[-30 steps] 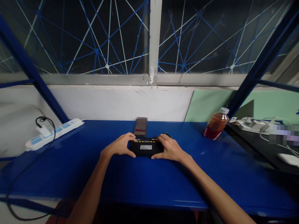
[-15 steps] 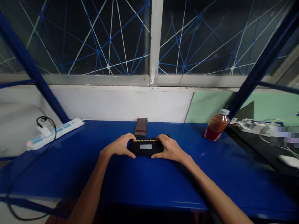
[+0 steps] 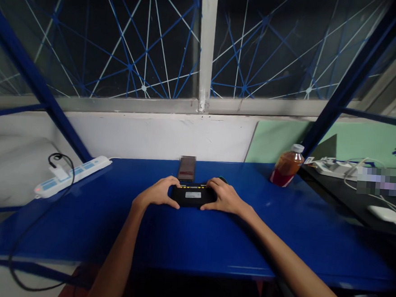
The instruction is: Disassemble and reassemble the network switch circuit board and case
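Observation:
A small black box [image 3: 193, 201] with a pale label on its near face lies between my two hands at the middle of the blue table. Yellow marks run along its upper far edge. My left hand [image 3: 163, 192] grips the left end, thumb at the near side and fingers at the far side. The right end is held the same way by my right hand [image 3: 225, 196]. Just behind the box is a phone-like dark slab [image 3: 186, 169]. Something dark green [image 3: 222, 178] peeks out behind my right fingers, mostly hidden.
On the left of the blue table [image 3: 191, 243] rests a white power strip [image 3: 72, 178] with a black cable [image 3: 40, 219] hanging over the edge. A bottle of reddish-brown drink [image 3: 286, 166] stands at the back right. Further right, a black surface holds white cables and a white charger [image 3: 385, 213].
Both hands keep their places and their grip. The yellow marks along the box's far edge look slightly different, as if the box has tilted a little.

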The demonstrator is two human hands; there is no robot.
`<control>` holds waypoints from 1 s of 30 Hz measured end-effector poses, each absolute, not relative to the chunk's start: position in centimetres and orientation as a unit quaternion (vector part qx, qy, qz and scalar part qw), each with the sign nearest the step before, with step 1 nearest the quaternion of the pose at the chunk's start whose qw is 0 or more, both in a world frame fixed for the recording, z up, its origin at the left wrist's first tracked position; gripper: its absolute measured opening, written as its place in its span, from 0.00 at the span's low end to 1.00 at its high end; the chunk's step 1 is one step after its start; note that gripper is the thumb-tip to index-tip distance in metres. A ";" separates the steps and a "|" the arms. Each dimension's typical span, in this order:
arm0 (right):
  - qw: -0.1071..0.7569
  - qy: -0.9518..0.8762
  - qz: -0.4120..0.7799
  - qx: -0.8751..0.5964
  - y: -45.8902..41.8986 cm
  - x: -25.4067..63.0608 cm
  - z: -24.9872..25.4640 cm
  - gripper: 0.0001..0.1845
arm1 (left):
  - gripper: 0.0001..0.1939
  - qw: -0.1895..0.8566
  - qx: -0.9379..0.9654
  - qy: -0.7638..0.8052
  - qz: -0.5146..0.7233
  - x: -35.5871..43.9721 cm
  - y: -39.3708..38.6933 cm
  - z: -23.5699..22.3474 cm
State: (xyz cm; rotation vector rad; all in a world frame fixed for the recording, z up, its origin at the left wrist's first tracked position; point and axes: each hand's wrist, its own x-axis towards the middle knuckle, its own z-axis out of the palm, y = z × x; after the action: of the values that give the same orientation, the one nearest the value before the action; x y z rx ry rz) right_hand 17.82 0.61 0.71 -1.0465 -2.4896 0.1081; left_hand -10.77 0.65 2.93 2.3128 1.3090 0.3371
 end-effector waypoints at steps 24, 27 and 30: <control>0.220 -0.903 0.028 -0.368 0.8 17.6 0.1 0.38 | 0.34 0.215 0.832 0.503 0.094 -10.6 0.6 2.6; 0.224 -0.902 0.030 -0.369 0.7 17.6 0.0 0.38 | 0.34 0.217 0.830 0.505 0.093 -10.7 0.7 2.6; 0.229 -0.898 0.035 -0.373 0.7 17.9 0.2 0.39 | 0.34 0.219 0.835 0.496 0.096 -10.6 0.8 2.6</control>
State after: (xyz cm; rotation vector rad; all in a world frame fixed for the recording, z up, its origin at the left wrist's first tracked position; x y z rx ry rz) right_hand 17.86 0.70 0.20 -1.0280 -2.4733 0.0969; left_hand -10.63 0.76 2.57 2.3095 1.3735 0.2658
